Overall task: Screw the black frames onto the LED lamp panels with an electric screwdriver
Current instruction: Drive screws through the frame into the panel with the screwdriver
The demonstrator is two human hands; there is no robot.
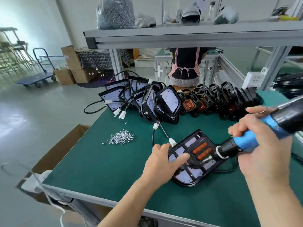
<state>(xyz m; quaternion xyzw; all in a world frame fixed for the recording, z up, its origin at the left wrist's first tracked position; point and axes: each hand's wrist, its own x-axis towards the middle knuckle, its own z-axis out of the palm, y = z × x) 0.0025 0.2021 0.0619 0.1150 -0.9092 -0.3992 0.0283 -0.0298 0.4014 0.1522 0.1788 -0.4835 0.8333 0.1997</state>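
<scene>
Left hand (162,161) is seen nearest, its fingers and thumb curled round the left corner of the framed panel (193,159), which is held flat on the mat. Left of those fingers, an open carton (65,149) is set below the table edge (91,193), its contents unclear. Loose screws (120,138) are heaped on bare mat beyond. To their right, the screwdriver (244,142) is gripped by the right hand (268,153), slanted from upper right, tip down on the panel.

Left hand (165,158) gripping the black-framed LED lamp panel (193,158) near the green desk's (98,169) front edge, right hand (260,145) holding a blue electric screwdriver (255,135) tip-down on it, loose screw pile (120,137) toward the left edge, unframed panels (141,97) and black frames (224,102) along the back edge
</scene>
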